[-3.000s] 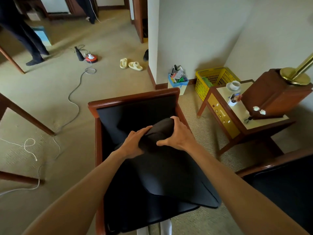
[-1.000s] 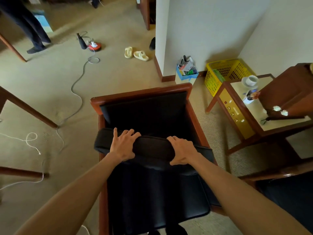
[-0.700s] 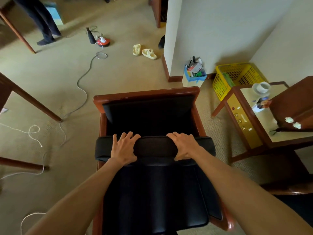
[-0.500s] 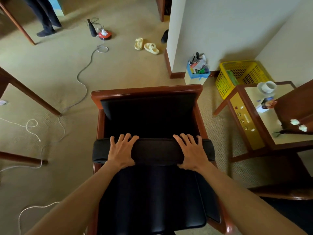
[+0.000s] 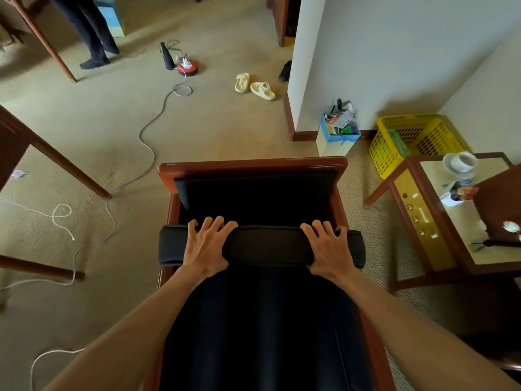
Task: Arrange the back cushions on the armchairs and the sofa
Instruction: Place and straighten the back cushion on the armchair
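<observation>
A black back cushion [image 5: 265,245] stands across a wooden-framed armchair [image 5: 253,164] with black upholstery. Its thick top edge lies level and reaches over both armrests. My left hand [image 5: 207,248] grips the top edge left of the middle, with the fingers spread over it. My right hand [image 5: 328,249] holds the same edge right of the middle in the same way. The cushion's broad face runs down towards me between my forearms. Beyond my hands, the dark seat and the padded chair back show.
A wooden side table [image 5: 423,221] with a cup [image 5: 461,162] stands to the right, behind it a yellow basket [image 5: 417,139] and a small box of clutter [image 5: 338,136]. Cables [image 5: 152,128] and slippers [image 5: 255,86] lie on the carpet. A person's legs [image 5: 87,32] stand at far left.
The cushion went from a bunched, tilted hold to lying level across the chair. My hands have slid apart along its top edge, and my view has shifted slightly.
</observation>
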Action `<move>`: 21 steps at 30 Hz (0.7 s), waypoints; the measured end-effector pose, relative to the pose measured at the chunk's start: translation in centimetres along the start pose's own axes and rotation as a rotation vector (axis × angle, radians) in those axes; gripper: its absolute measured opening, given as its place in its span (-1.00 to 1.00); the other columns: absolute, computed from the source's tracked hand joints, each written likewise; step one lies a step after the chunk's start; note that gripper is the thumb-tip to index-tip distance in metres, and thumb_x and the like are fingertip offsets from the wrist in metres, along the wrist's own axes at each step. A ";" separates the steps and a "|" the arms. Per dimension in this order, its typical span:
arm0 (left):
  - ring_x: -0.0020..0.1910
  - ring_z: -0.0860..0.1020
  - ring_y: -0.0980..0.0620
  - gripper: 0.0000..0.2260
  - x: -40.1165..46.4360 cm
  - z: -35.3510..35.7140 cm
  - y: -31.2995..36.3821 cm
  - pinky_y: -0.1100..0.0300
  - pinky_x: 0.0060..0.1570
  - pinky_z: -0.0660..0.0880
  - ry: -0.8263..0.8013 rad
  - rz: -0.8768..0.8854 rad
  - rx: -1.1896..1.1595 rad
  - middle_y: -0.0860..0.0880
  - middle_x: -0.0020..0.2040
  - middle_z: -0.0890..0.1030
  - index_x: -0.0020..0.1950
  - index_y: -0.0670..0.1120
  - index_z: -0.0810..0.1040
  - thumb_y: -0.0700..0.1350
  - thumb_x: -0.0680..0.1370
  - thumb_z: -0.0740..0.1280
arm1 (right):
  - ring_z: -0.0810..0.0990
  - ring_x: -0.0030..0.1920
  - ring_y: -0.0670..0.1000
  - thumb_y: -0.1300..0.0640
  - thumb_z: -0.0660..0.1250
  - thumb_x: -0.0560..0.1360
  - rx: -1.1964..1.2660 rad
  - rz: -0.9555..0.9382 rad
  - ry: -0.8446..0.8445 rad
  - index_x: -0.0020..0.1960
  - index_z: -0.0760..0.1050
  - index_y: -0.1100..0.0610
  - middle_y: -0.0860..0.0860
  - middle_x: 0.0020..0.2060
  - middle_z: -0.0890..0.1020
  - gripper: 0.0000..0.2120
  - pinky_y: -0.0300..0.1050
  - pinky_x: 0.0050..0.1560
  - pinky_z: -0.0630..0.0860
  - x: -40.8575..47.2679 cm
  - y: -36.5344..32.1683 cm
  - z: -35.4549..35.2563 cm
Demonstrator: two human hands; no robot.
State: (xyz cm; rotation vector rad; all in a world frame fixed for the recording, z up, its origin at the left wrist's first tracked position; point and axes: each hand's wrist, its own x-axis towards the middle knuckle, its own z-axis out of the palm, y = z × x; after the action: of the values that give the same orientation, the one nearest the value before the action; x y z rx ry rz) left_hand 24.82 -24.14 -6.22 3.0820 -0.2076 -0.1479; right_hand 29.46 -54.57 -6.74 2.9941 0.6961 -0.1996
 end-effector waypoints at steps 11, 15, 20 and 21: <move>0.09 0.48 -0.09 -0.20 2.3 2.5 -1.5 -0.17 0.19 0.34 0.022 -0.080 -0.054 0.02 0.12 0.49 0.32 0.10 0.35 0.13 0.12 0.54 | 0.52 0.10 0.15 -0.01 0.62 -0.03 0.014 -0.013 -0.013 0.36 0.32 0.03 0.10 0.15 0.47 0.00 0.24 0.10 0.44 5.1 0.5 1.3; 0.12 0.45 -0.10 -0.16 4.6 2.3 -2.0 -0.17 0.23 0.31 -0.022 -0.101 -0.045 0.01 0.15 0.45 0.36 0.09 0.32 0.10 0.11 0.52 | 0.49 0.22 0.16 -0.01 0.63 0.02 0.045 0.007 -0.003 0.43 0.24 0.00 0.09 0.21 0.45 0.06 0.29 0.32 0.34 6.7 1.2 1.8; 0.41 0.33 -0.13 -0.04 5.5 2.6 -3.7 -0.28 0.44 0.09 -0.015 -0.083 -0.067 -0.05 0.39 0.36 0.54 0.11 0.13 0.18 0.24 0.52 | 0.02 0.58 0.21 -0.08 0.57 0.27 0.069 0.098 0.003 0.61 -0.02 0.00 0.14 0.54 0.13 0.11 0.48 0.41 -0.14 6.6 1.6 2.5; 0.48 0.25 -0.13 -0.03 5.2 2.9 -4.0 -0.32 0.45 0.01 0.009 -0.102 -0.067 -0.08 0.46 0.30 0.57 0.10 0.09 0.18 0.28 0.53 | -0.03 0.59 0.20 -0.06 0.56 0.31 0.073 0.112 0.011 0.61 -0.03 0.00 0.12 0.57 0.09 0.08 0.49 0.40 -0.13 6.6 1.6 2.6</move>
State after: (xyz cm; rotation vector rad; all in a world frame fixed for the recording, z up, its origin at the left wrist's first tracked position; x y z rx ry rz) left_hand 30.16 -21.02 -9.77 3.0269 -0.0433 -0.1419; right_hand 35.74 -53.37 -10.16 3.0943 0.5311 -0.2063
